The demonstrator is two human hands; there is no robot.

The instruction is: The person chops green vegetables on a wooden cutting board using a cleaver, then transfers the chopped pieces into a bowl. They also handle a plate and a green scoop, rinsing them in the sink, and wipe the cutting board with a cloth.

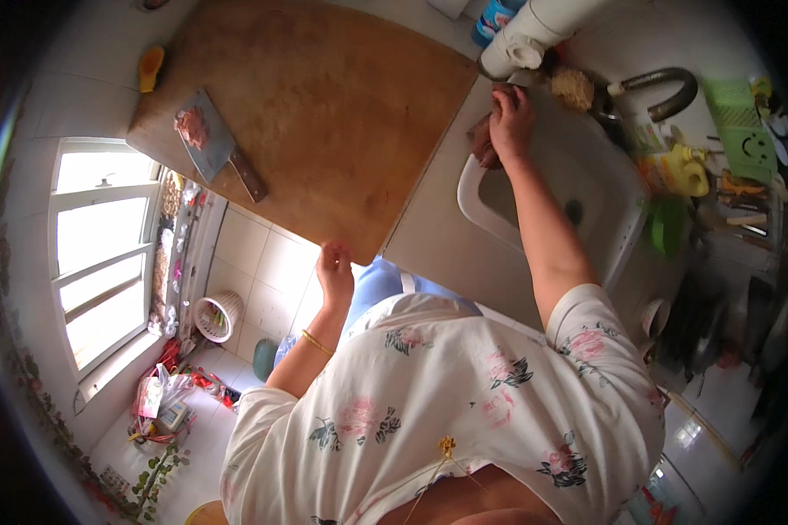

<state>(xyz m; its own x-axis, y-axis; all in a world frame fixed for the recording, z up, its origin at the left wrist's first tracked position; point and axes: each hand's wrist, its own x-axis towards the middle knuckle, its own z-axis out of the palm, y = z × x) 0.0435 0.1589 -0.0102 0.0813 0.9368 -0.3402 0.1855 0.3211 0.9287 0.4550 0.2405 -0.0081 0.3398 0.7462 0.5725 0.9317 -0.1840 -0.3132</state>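
My right hand (pixel 512 123) grips a brown cloth (pixel 484 141) at the left rim of the white sink (pixel 478 209); part of the cloth is hidden under my fingers. My left hand (pixel 335 262) is at the near edge of a large wooden cutting board (pixel 341 125), its fingers curled. Whether it grasps the board's edge or only rests there is unclear. On the left side of the board lies a cleaver (pixel 211 154) with a brown handle. A small heap of pink chopped meat (pixel 192 127) sits on its blade.
Behind the board is an orange-yellow piece of food (pixel 150 68), perhaps squash. A white pipe (pixel 532 33) rises at the back. Around the sink are a scrubber (pixel 572 90), a curved faucet (pixel 673 92) and a yellow bottle (pixel 679 170). A white basket (pixel 218 316) stands below, left.
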